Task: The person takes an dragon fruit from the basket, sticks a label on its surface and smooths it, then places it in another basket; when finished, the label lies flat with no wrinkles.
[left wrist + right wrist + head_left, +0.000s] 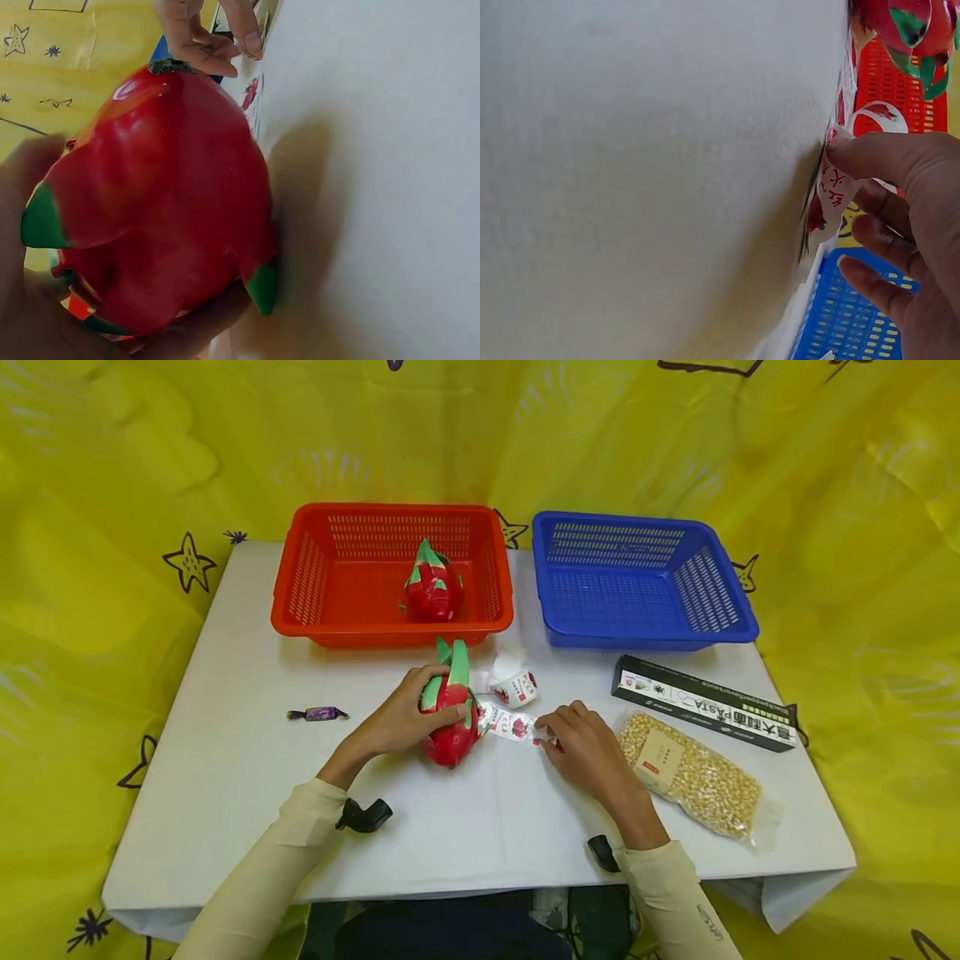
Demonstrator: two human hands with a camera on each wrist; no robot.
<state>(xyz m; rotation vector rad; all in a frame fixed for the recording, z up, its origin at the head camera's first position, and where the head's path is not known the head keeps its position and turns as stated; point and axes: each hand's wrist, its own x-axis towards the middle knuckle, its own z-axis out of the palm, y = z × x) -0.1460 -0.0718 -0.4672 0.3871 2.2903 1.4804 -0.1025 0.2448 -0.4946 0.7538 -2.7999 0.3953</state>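
Observation:
My left hand (408, 714) grips a red dragon fruit (452, 739) with green leaf tips, close over the white table. In the left wrist view the dragon fruit (172, 195) fills the middle, with thumb and fingers around its sides. To the right, my right hand (588, 752) pinches the end of a strip of printed labels (512, 724). The right wrist view shows the thumb and a finger on that label strip (834, 180), which carries red characters and a fruit picture. The strip runs leftward to the dragon fruit, and its curled roll (517, 689) lies just behind.
A second dragon fruit (435, 593) lies in the red basket (300, 631) at the back. Right of it stands a blue basket (645, 639). A black pasta box (705, 703) and a bag of corn kernels (712, 789) lie at right, a purple-wrapped candy (318, 714) at left.

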